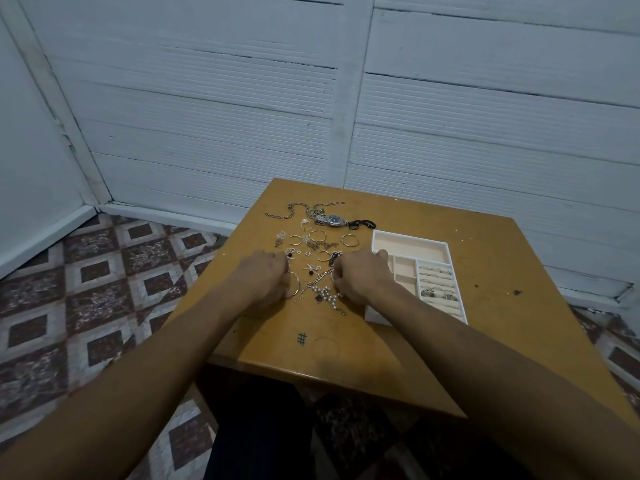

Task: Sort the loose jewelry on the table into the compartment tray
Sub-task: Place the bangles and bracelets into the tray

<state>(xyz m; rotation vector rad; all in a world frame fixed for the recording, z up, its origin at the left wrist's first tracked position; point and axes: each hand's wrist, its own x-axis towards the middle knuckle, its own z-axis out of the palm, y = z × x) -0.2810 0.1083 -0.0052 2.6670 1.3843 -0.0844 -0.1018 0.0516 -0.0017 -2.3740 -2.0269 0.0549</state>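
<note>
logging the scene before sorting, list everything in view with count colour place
table: one, ochre wood, centre
compartment tray: one, white with pink lining, right of loose pieces
rings: several, silver, tray's slotted section
wristwatch: one, silver with blue dial, far side
chain necklace: one or more, silver, left of wristwatch
small hoops: several, gold, mid pile
pearl piece: one, white, between the hands
cord: one, black, right of wristwatch
floor tiles: many, brown and white, left
wall panels: several, white, behind table
left hand: one, fingers curled at large gold hoop
right hand: one, fingers curled at silver chain
</note>
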